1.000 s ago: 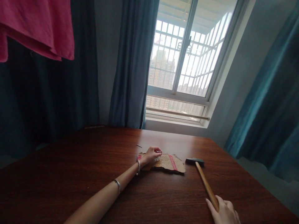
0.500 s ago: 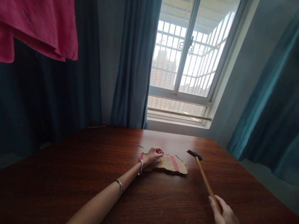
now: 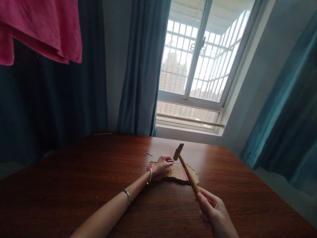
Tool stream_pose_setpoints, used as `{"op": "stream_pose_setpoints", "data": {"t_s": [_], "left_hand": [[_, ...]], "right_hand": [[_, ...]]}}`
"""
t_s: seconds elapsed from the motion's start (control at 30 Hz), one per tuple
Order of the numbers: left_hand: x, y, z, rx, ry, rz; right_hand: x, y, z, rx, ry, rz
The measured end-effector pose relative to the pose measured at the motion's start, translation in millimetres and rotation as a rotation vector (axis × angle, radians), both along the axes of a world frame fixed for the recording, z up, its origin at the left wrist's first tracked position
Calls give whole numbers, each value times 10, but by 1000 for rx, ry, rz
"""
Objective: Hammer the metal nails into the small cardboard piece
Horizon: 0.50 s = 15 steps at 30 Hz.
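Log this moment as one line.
left hand: resting on board | right hand: grips hammer handle | hammer head: above board

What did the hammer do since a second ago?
The right hand, already gripping the wooden handle, lifted the hammer off the table and swung it up and to the left. Its head now hangs above the cardboard piece, close to the left hand. The left hand stayed on the cardboard piece, which did not move.

Right hand [image 3: 214,210] holds hammer [image 3: 185,167] above board [image 3: 177,172].
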State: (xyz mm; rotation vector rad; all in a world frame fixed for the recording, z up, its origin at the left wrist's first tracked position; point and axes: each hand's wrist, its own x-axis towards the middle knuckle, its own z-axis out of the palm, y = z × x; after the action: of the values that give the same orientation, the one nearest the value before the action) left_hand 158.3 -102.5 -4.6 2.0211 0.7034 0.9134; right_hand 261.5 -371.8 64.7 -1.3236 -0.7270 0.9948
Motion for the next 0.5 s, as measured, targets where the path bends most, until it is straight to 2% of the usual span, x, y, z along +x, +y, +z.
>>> {"op": "stream_pose_setpoints", "data": {"t_s": [0.2, 0.5], "left_hand": [[-6, 0, 8, 10, 11, -10], [-11, -3, 24, 14, 23, -15]], "right_hand": [[7, 21, 29, 9, -51, 113], [14, 7, 22, 25, -49, 107]]}}
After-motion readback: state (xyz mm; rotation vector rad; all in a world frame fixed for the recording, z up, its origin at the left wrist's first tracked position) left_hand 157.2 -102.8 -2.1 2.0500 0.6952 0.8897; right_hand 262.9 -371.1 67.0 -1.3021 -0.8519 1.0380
